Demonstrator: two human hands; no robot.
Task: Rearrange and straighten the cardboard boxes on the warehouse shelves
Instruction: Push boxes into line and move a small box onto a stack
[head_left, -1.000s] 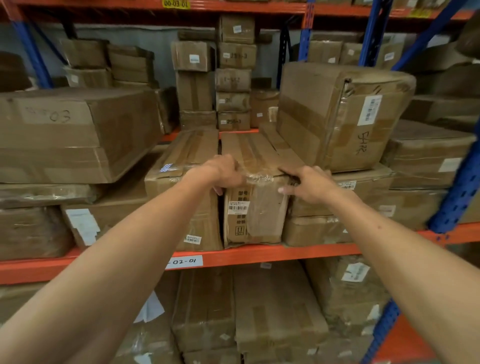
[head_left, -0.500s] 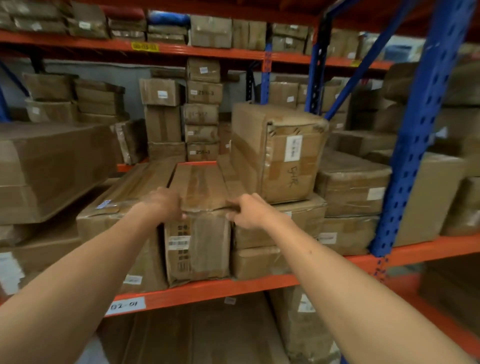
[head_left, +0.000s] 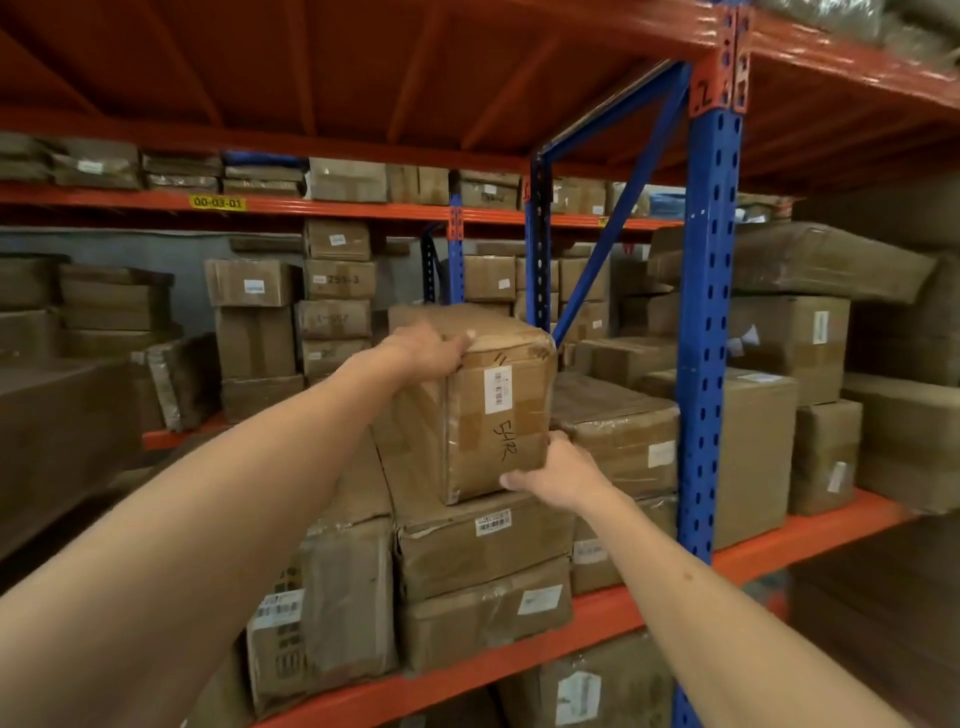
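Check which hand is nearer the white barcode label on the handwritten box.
Left, narrowly. The left hand grips the top front edge of the box, up and left of the white barcode label. The right hand holds the bottom right corner, below the label.

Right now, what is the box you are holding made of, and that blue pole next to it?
The box looks like brown cardboard, matte, with shiny clear tape across its creased face and a white paper label. The blue pole looks like painted metal: glossy, stiff, with rows of punched holes. Both hands hold the box.
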